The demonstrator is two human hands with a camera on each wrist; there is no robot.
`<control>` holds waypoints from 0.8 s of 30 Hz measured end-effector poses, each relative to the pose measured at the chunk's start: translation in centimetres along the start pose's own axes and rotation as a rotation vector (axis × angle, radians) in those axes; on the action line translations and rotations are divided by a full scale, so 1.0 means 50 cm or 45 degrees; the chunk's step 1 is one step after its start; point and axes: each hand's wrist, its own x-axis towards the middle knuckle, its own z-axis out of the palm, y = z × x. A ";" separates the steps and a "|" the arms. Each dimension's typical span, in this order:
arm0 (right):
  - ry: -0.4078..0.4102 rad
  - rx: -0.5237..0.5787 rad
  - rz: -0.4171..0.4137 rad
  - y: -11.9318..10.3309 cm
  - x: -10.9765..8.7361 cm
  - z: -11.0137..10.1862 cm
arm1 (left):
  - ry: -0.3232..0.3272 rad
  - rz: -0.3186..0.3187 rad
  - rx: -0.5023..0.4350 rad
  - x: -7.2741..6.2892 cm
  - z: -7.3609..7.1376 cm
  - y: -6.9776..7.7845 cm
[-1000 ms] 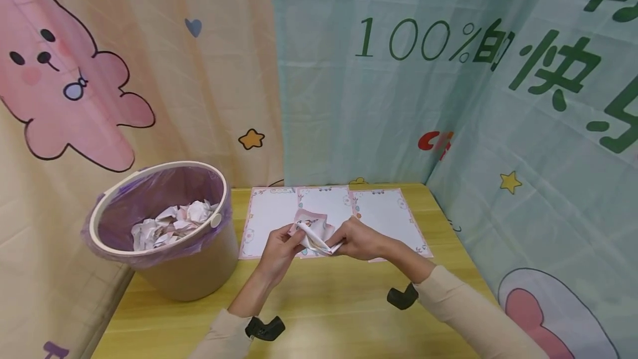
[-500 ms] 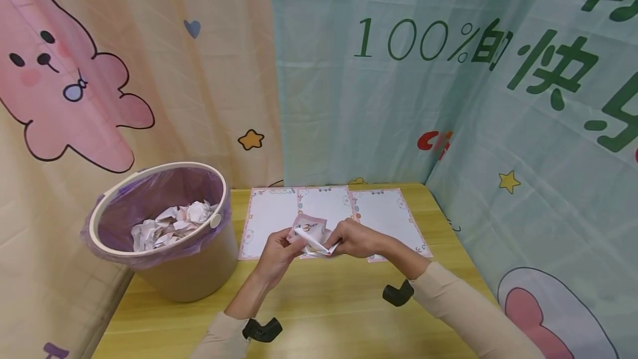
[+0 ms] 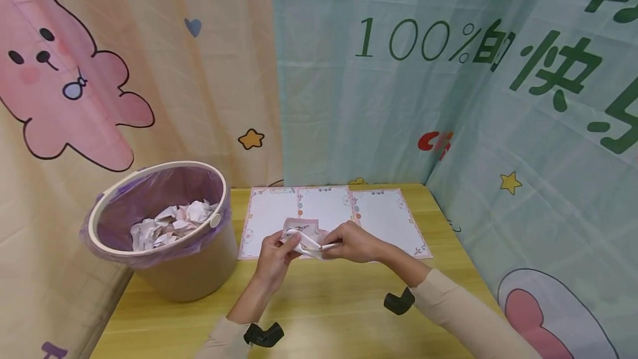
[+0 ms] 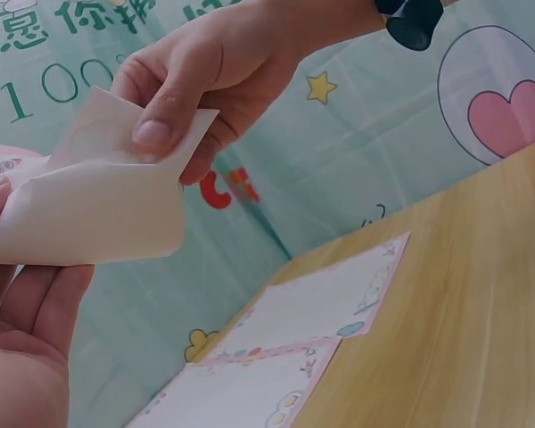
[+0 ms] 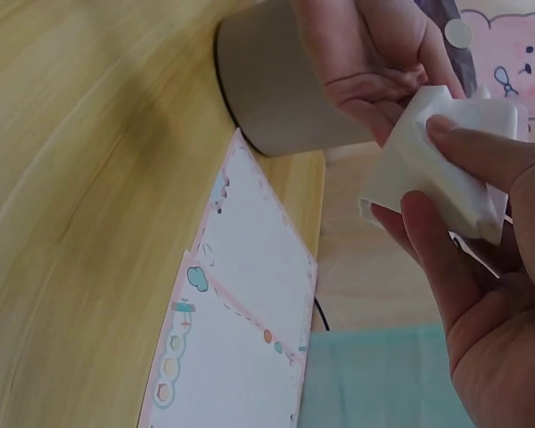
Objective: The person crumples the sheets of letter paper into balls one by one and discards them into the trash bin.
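A folded sheet of paper (image 3: 310, 244), white with a pink printed border, is held up between both hands above the front of the table's paper sheets. My left hand (image 3: 275, 256) pinches its left end, thumb on top. The right hand (image 3: 358, 242) grips the right end; in the left wrist view its thumb (image 4: 165, 120) presses on a turned-up flap. From the right wrist view, the folded paper (image 5: 441, 156) shows its plain white back, with fingers on both faces. Behind the hands, three bordered sheets (image 3: 386, 220) lie in a row on the table.
A beige bin (image 3: 186, 276) with a purple liner stands on the table at the left, several crumpled papers (image 3: 174, 223) inside it. Printed curtains (image 3: 324, 98) hang behind the wooden table (image 3: 319, 303) and along its right side.
Both hands keep hold of the paper. The paper has shifted slightly left and its fold has changed shape, with the pink-edged part now lower. The bin and table sheets have not moved.
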 end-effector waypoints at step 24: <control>0.164 0.097 -0.099 -0.005 -0.038 -0.007 | 0.035 -0.014 -0.200 -0.006 0.007 0.019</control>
